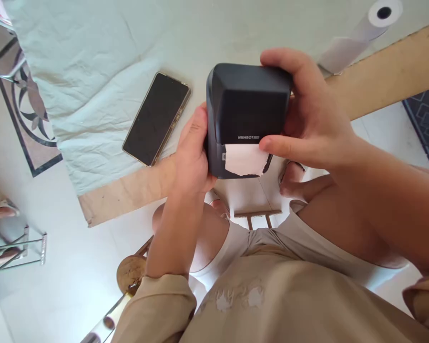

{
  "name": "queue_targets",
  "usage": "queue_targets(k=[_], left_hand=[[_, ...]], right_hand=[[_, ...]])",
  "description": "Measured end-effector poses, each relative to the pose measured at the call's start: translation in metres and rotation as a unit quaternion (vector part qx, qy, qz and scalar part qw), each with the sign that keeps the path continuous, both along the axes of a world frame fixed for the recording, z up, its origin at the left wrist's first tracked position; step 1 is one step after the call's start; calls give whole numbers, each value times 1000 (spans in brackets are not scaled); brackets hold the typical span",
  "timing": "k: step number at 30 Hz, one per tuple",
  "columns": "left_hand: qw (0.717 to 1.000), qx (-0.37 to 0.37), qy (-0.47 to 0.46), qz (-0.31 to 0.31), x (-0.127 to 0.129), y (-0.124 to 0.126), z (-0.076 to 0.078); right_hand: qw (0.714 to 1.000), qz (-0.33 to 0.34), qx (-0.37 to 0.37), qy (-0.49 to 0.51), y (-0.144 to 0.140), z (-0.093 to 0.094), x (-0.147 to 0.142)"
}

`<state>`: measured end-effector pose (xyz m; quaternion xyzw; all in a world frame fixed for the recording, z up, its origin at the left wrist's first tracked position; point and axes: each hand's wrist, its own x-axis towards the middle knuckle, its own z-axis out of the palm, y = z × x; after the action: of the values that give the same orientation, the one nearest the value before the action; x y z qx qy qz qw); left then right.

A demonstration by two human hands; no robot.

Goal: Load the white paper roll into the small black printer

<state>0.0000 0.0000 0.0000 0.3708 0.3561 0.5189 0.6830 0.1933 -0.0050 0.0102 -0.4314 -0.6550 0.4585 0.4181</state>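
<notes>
Both my hands hold a black label printer [252, 112] marked NIIMBOT above the table's near edge. My left hand [195, 143] grips its left side, fingers wrapped underneath. My right hand [311, 109] clasps the right side, with the thumb by the paper slot and a finger over the top far corner. A torn-edged strip of white paper [246, 160] sticks out of the slot at the front, and my right thumb touches its upper right corner. Left of the printer, a smartphone [156, 119] with a dark screen lies on the cloth.
A pale green cloth [93, 62] covers the table, whose wooden edge [128, 202] shows in front. At the top right stands a white paper roll [384, 14], partly unrolled. A round wooden stool seat [131, 272] is at lower left, and a patterned dark mat [427, 124] lies at right.
</notes>
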Motion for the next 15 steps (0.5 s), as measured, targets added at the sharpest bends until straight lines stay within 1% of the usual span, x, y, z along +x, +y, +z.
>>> queue_targets(k=[3, 5, 6, 7, 10, 12, 15], left_hand=[[999, -21, 17, 29, 1, -1, 3], [999, -36, 6, 18, 1, -1, 6], [999, -40, -4, 0, 1, -1, 7], [999, -43, -14, -24, 1, -1, 9], [997, -38, -19, -71, 2, -1, 9], [998, -29, -7, -56, 5, -2, 8], [999, -32, 0, -25, 9, -4, 6]], right_hand=[[1000, -2, -9, -23, -2, -1, 1], [998, -34, -8, -44, -3, -1, 1], [997, -58, 7, -56, -4, 0, 1], [993, -88, 37, -66, -5, 2, 1], [969, -177, 146, -91, -9, 12, 1], [950, -232, 185, -102, -12, 20, -1], [933, -289, 191, -103, -13, 28, -5]])
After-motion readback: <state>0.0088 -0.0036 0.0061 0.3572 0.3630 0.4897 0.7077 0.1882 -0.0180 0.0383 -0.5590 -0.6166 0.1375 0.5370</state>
